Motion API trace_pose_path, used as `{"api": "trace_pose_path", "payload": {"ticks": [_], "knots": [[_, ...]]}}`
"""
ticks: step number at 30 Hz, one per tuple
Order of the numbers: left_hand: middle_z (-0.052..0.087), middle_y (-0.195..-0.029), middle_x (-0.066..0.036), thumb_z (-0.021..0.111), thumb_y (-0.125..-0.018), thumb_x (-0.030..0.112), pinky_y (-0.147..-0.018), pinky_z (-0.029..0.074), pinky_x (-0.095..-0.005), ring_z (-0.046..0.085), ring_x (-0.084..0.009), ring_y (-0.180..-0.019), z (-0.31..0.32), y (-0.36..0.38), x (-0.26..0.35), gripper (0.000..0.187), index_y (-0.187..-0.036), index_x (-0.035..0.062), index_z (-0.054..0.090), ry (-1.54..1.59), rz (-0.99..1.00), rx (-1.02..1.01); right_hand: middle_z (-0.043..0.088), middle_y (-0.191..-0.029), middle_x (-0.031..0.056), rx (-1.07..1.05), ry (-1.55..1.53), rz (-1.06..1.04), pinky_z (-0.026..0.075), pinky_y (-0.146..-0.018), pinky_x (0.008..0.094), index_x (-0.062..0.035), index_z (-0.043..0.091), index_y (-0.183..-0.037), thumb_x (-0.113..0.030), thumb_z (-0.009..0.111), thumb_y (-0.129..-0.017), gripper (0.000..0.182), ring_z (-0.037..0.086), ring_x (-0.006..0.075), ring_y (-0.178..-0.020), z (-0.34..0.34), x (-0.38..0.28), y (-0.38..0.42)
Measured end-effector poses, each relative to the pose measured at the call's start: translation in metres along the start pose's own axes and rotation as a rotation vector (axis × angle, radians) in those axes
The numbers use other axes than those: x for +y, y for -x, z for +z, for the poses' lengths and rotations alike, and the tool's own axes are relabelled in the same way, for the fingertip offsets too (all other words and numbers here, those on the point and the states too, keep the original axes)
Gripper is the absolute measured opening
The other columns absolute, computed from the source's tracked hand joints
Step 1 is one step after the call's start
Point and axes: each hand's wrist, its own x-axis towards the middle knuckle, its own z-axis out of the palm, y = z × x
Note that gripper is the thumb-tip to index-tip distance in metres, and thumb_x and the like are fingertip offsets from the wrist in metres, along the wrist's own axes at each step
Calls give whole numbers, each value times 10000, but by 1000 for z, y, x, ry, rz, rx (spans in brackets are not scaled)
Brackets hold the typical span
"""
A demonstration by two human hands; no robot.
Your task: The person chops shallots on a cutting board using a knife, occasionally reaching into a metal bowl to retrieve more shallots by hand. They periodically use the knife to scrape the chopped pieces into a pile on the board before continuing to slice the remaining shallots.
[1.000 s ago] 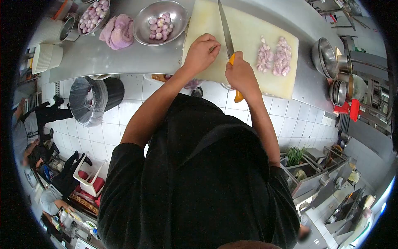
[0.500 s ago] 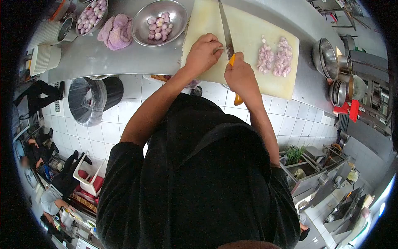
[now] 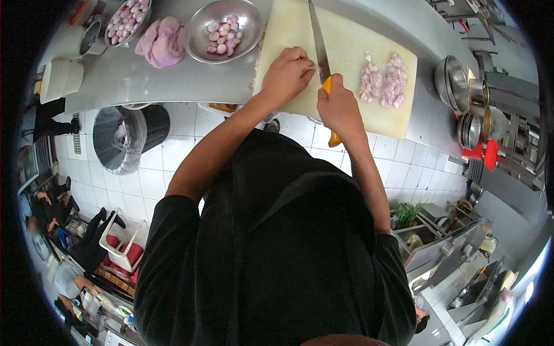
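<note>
My right hand (image 3: 340,109) is wrapped round the yellow handle of a long knife (image 3: 317,37), its blade pointing away from me over the white cutting board (image 3: 358,43). Just left of the blade, my left hand (image 3: 287,76) has its fingers curled and pinched together on the board. A small pale bit shows at those fingertips, too hidden to name. Two rows of peeled, cut shallots (image 3: 395,81) lie on the board's right side. Left of the board stands a steel bowl (image 3: 199,46) with whole peeled shallots (image 3: 224,37) in it.
A crumpled pink cloth (image 3: 161,43) lies beside another bowl of shallots (image 3: 128,20). White containers (image 3: 62,81) are stacked at the left edge; metal bowls (image 3: 453,83) stand at the right. A lined bin (image 3: 118,141) is below the counter. Other people (image 3: 86,248) are at far left.
The knife and my right hand have shifted slightly right, while my left hand keeps nearly the same pose. At far left, a person's legs have moved. The view has shifted a little.
</note>
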Motion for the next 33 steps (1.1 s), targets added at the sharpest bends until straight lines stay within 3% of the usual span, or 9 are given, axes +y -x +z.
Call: {"api": "trace_pose_path", "payload": {"ticks": [12,15,21,24,27,30,31,33], "knots": [[629,-1029,-89,681,-887,188,-916,494,-412,601,-294,-1023,-1,-4,5,162,-956,63,758,-12,-41,-42,655,-898,373,-44,-80,37,512,-847,582,46,412,-1130,-149,537,-951,293,658,535,-888,12,10,-7],[632,-1024,-86,681,-883,185,-908,496,-413,605,-292,-1017,-1,-4,3,157,-951,68,761,-17,-35,-49,660,-816,315,-13,-46,-3,554,-576,490,29,395,-1121,-155,512,-981,259,678,395,-580,17,15,-9],[640,-987,-72,692,-868,175,-886,506,-405,612,-284,-985,4,-4,0,144,-936,72,765,9,-20,8,659,-900,366,-29,26,47,515,-846,585,46,400,-1113,-149,541,-952,289,658,534,-901,15,7,-8],[643,-936,-66,706,-845,139,-869,513,-384,612,-271,-968,5,-5,2,116,-907,69,773,8,-10,61,658,-898,368,-39,-9,44,508,-852,596,40,394,-1108,-154,536,-957,285,650,543,-914,16,8,-8],[645,-947,-66,709,-840,138,-877,517,-387,615,-269,-989,6,-5,3,120,-920,73,771,7,-22,73,664,-865,344,36,35,-53,550,-744,562,38,403,-1122,-159,533,-963,284,688,490,-788,23,21,-11],[647,-986,-64,710,-838,140,-882,520,-395,614,-271,-1003,4,-4,4,156,-973,88,767,-6,-28,48,664,-806,287,-168,-243,120,566,-594,487,34,435,-1115,-161,539,-967,266,692,393,-610,-28,2,-4],[647,-1003,-64,709,-837,139,-884,520,-396,613,-272,-1008,4,-4,4,172,-993,93,764,-5,-31,40,652,-758,233,-154,-296,92,539,-487,417,36,465,-1086,-166,549,-969,249,651,312,-487,-39,4,-2],[647,-1031,-65,710,-833,135,-890,521,-397,613,-275,-1020,0,-7,6,202,-1026,100,759,4,-23,-1,649,-746,222,-122,-273,103,537,-491,417,35,470,-1072,-170,551,-971,243,653,312,-497,-52,5,2]]}}
